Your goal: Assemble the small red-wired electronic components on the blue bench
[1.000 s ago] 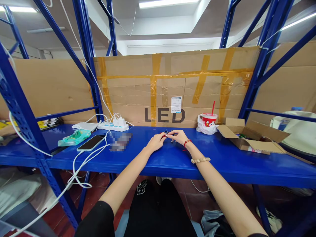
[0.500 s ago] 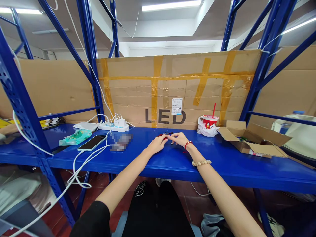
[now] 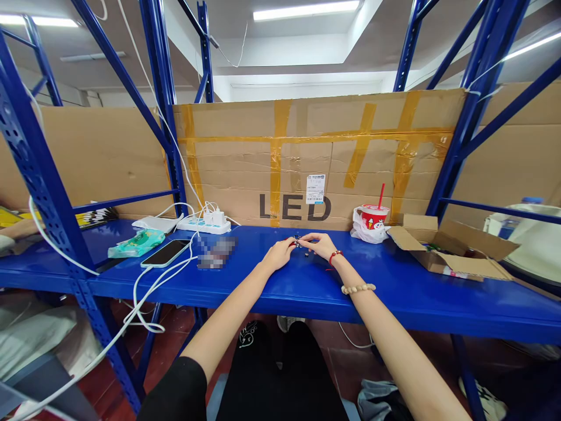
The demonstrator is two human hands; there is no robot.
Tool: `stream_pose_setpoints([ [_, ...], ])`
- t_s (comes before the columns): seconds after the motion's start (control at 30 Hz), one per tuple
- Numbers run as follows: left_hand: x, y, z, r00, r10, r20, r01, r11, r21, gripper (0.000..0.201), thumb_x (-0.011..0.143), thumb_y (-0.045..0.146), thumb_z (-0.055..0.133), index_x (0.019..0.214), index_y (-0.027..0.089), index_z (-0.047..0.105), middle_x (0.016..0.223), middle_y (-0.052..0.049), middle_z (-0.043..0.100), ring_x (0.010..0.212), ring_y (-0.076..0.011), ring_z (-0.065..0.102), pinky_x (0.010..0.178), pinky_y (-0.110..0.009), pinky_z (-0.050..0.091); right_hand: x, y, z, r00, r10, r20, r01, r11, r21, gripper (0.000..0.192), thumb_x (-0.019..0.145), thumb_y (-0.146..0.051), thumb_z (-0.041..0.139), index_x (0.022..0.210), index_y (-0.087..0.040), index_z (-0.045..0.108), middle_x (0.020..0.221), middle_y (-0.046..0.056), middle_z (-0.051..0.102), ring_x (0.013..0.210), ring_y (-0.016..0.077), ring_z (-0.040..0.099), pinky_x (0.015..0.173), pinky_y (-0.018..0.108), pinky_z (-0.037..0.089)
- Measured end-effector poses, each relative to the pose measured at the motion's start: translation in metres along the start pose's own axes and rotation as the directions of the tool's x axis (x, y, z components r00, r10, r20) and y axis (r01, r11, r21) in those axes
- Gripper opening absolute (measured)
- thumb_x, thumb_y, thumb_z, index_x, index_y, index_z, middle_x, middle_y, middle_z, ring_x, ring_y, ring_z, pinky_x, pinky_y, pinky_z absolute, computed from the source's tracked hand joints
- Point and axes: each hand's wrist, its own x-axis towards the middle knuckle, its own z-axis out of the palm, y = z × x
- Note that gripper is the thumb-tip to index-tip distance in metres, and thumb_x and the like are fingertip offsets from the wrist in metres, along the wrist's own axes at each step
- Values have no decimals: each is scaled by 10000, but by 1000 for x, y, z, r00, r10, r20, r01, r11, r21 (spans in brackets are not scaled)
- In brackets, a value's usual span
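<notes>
My left hand (image 3: 279, 255) is closed, thumb and fingers pinching a small red and dark object (image 3: 291, 240) over the blue shelf top (image 3: 263, 292). Fingertips of my right hand (image 3: 322, 245) are drawn together and meet that object from the right. Whatever lies between the right fingertips is too small to make out. Just beyond the fingers are a few tiny dark bits (image 3: 297, 237), and another dark bit (image 3: 306, 255) lies under the right hand. A red bracelet and a beaded bracelet circle my right wrist.
To the left lie a phone (image 3: 165, 253), a green packet (image 3: 137, 244), a white power strip (image 3: 204, 224) with cables and a blurred item. At the right stand a red cup (image 3: 374, 219) and an open carton (image 3: 456, 257). Cardboard (image 3: 236, 164) closes the back. Another person's arm shows far left.
Both hands stay together in nearly the same place. The right fingers have shifted slightly at the small object, and a dark bit under them shows more clearly. The view has moved slightly.
</notes>
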Motion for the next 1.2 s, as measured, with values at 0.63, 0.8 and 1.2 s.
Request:
stream_pose_setpoints([
  [0.63,1,-1,0,999,-4,49,6,999,-52,237,876,272,341,1054,246,495,1021,-36,609,941,-179,576,827,-299,437,9,23,4,988,-153,-4,153,986,-62,267,596,-364,687,758,-151,683,873,66,645,405,49,493,437,218,457],
  [0.8,1,-1,0,997,-8,77,8,1000,4,223,877,276,325,1011,226,496,996,-52,610,908,-199,585,778,-309,451,8,21,3,986,-168,19,169,980,-101,241,616,-342,676,771,-158,681,827,49,643,414,57,511,448,216,446],
  [1.2,2,-5,3,989,-26,146,4,990,144,296,889,288,283,1120,225,456,1070,-69,584,951,-220,565,810,-331,436,1,8,2,978,-199,54,206,946,-249,177,650,-320,657,758,-181,667,798,24,625,411,58,518,450,209,396],
])
